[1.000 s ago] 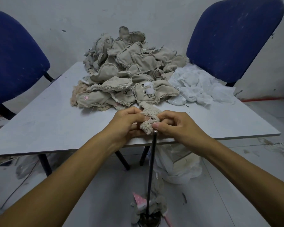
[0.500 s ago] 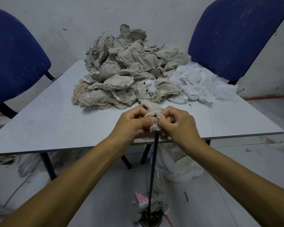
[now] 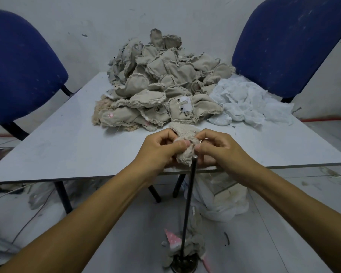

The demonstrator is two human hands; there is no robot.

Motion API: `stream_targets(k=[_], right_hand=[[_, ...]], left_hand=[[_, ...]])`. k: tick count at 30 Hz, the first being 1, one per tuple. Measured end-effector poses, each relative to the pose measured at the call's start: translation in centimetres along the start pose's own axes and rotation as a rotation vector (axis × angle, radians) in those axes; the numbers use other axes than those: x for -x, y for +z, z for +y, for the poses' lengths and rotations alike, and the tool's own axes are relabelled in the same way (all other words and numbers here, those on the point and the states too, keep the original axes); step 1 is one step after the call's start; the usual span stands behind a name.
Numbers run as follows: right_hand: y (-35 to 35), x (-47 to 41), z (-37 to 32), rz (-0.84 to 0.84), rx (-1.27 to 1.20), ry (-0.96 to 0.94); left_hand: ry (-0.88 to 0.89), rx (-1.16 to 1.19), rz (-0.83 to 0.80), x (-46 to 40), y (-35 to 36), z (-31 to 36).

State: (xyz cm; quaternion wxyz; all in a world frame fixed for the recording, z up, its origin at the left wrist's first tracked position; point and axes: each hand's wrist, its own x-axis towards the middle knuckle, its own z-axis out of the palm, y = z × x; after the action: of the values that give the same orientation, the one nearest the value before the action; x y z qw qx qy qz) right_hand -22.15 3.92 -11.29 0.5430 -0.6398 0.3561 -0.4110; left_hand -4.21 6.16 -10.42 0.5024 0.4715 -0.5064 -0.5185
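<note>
A small beige fabric piece (image 3: pixel 184 141) is bunched between both hands at the table's near edge. My left hand (image 3: pixel 158 149) pinches its left side with thumb and curled fingers. My right hand (image 3: pixel 217 148) pinches its right side the same way. Its lower end sits at the tip of a thin black metal rod (image 3: pixel 188 203) that stands upright on a round base (image 3: pixel 184 266) on the floor.
A heap of beige fabric shells (image 3: pixel 161 85) fills the back of the grey table (image 3: pixel 71 146), with white fabric (image 3: pixel 250 103) to its right. Blue chairs (image 3: pixel 18 69) (image 3: pixel 291 40) stand at both far corners. Scraps lie round the rod's base.
The fabric piece has been pushed further down at the rod's tip and bunched tighter. Both hands have closed in round it, thumbs meeting on top.
</note>
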Motion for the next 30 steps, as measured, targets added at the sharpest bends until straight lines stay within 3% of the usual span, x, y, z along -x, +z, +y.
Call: stream_targets(k=[9, 18, 21, 25, 27, 30], right_hand=[[1.1, -0.2, 0.5, 0.234, 0.363, -0.093], [1.7, -1.3, 0.9, 0.442, 0.534, -0.047], [1.8, -1.7, 0.4, 0.407, 0.49, 0.045], [0.7, -0.6, -0.2, 0.115, 0.169, 0.054], [0.4, 0.1, 0.1, 0.06, 0.283, -0.02], [1.1, 0.2, 0.5, 0.184, 0.513, -0.114]], left_hand=[[-0.014, 0.021, -0.148, -0.5, -0.7, -0.2], [0.194, -0.29, -0.126, 0.6, -0.6, -0.9], [0.125, -0.2, -0.026, 0.3, -0.4, -0.7], [-0.002, -0.022, 0.033, -0.2, -0.3, -0.2], [-0.004, -0.047, 0.097, -0.2, 0.1, -0.4], [0.028, -0.145, 0.196, -0.2, 0.7, -0.9]])
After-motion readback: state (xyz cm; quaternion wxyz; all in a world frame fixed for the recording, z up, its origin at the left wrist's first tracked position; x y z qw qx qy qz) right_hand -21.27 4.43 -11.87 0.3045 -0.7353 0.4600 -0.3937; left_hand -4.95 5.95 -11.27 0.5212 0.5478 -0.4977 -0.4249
